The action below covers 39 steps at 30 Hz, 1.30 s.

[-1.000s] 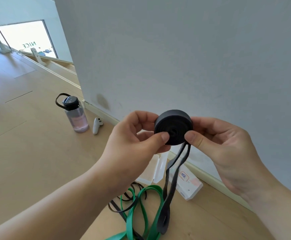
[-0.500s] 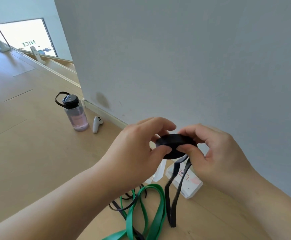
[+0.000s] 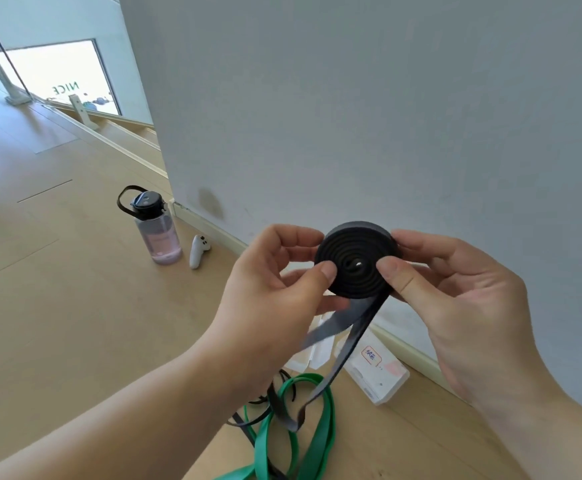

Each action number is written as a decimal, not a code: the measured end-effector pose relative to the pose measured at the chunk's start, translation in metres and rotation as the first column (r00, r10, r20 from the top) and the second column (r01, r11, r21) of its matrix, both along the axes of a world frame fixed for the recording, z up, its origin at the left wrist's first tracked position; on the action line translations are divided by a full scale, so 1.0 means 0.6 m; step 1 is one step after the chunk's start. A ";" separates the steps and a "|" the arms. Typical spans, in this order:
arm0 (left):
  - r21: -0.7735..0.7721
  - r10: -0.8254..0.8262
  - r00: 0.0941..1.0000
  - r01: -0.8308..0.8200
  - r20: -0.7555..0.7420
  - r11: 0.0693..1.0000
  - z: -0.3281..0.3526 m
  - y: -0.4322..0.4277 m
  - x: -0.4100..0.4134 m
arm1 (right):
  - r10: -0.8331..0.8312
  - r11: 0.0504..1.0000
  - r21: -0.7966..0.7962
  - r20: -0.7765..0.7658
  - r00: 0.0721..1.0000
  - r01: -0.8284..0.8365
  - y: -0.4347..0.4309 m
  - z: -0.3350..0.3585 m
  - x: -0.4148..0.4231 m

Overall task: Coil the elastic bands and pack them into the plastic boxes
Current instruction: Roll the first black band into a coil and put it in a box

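The black band [image 3: 355, 263] is rolled up into a round, flat coil. It is up in the air, in front of the grey wall [image 3: 351, 116]. Both hands hold it. The left hand [image 3: 272, 289] pinches the left side of the coil, with the thumb on the flat front and the fingers curled behind. The right hand [image 3: 455, 296] pinches the right side the same way.

Part of the band is not rolled up. This loose end [image 3: 360, 323] hangs down from the bottom of the coil in a long loop. It looks a bit blurry.

Under the hands, a green band [image 3: 320, 441] lies in loops on the wooden floor [image 3: 75, 323]. A thin black band [image 3: 248, 410] lies mixed in with it.

Near the wall, a white plastic box [image 3: 379, 372] with a small label lies on the floor. Just beside it, on the left, is a clear plastic box [image 3: 312, 355], partly hidden behind the left hand.

Farther away on the left, a water bottle [image 3: 159, 237] with a black lid stands on the floor. A white controller [image 3: 199, 251] lies just beside it.
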<state>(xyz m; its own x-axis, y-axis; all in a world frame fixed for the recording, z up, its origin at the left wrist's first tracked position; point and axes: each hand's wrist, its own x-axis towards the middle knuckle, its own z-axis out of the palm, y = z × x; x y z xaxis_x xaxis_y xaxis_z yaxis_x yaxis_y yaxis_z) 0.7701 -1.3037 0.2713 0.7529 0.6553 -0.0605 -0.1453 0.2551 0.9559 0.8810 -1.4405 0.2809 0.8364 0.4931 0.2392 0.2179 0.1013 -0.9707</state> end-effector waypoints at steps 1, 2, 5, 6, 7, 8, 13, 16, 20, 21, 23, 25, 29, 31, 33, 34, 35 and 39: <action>-0.007 0.000 1.000 -0.001 -0.015 1.000 -0.004 -0.003 0.001 | -0.008 1.000 -0.013 0.030 1.000 0.008 -0.001 0.001 -0.003; 0.006 -0.008 0.999 0.009 -0.044 1.000 -0.009 -0.003 0.002 | -0.012 0.999 -0.048 0.073 0.997 0.015 -0.003 0.000 -0.004; 0.361 -0.012 0.969 0.103 -0.246 0.927 -0.028 0.011 0.001 | 0.034 0.973 -0.230 0.243 0.970 0.024 -0.008 -0.007 0.000; 0.491 -0.003 0.958 0.149 -0.286 0.858 -0.029 0.014 -0.001 | 0.059 0.962 -0.273 0.290 0.955 0.024 -0.009 -0.009 0.002; 0.584 -0.008 0.957 0.183 -0.290 0.791 -0.028 0.015 -0.003 | 0.084 0.953 -0.303 0.340 0.937 0.025 -0.009 -0.010 0.005; 0.631 -0.026 0.960 0.203 -0.278 0.749 -0.024 0.013 -0.004 | 0.111 0.945 -0.324 0.405 0.908 0.029 -0.010 -0.011 0.008; 0.709 -0.043 0.955 0.247 -0.294 0.661 -0.012 0.016 -0.005 | 0.203 0.940 -0.340 0.621 0.757 0.026 -0.009 -0.015 0.009; 0.657 -0.054 0.963 0.221 -0.265 0.721 -0.008 0.020 -0.008 | 0.133 0.955 -0.297 0.502 0.854 0.026 -0.009 -0.012 0.003; 0.521 -0.038 0.983 0.129 -0.182 0.844 -0.004 0.026 -0.008 | 0.050 0.985 -0.173 0.115 0.992 -0.029 -0.008 -0.003 0.011; 0.478 -0.035 0.989 0.102 -0.147 0.872 -0.001 0.029 -0.009 | 0.048 0.987 -0.158 0.074 0.996 -0.036 -0.007 -0.001 0.014; 0.390 -0.050 0.996 0.075 -0.074 0.918 0.002 0.032 -0.010 | 0.064 0.990 -0.130 0.016 0.998 -0.061 -0.005 0.002 0.014; 0.321 -0.077 0.996 0.087 -0.045 0.943 0.000 0.026 -0.011 | 0.085 0.993 -0.086 -0.024 0.996 -0.086 -0.003 0.001 0.011; 0.149 -0.147 0.987 0.156 -0.069 0.976 -0.013 0.004 -0.006 | 0.077 0.996 -0.039 -0.049 0.996 -0.079 -0.005 0.000 0.017; 0.301 -0.127 0.979 0.171 -0.162 0.938 -0.016 0.007 -0.004 | 0.074 0.992 -0.101 0.017 0.997 -0.072 -0.008 -0.002 0.020; 0.510 -0.065 0.972 0.176 -0.228 0.842 -0.012 0.014 -0.006 | 0.108 0.974 -0.218 0.190 0.976 -0.065 -0.010 -0.007 0.021; 0.564 -0.055 0.973 0.177 -0.226 0.807 -0.008 0.016 -0.008 | 0.146 0.960 -0.274 0.296 0.944 -0.063 -0.010 -0.009 0.019; 0.594 -0.065 0.970 0.195 -0.233 0.780 -0.006 0.019 -0.009 | 0.183 0.948 -0.314 0.387 0.904 -0.057 -0.010 -0.011 0.017; 0.682 -0.116 0.937 0.321 -0.329 0.657 0.004 0.027 -0.014 | 0.231 0.935 -0.353 0.525 0.819 -0.037 -0.011 -0.012 0.017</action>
<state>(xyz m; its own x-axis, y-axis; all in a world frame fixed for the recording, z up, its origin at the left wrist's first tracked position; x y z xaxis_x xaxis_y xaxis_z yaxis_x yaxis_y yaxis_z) 0.7620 -1.2876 0.2734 0.9077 0.3882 0.1592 0.0770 -0.5270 0.8464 0.8910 -1.4470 0.2739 0.5295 0.7188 0.4506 0.7306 -0.1163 -0.6729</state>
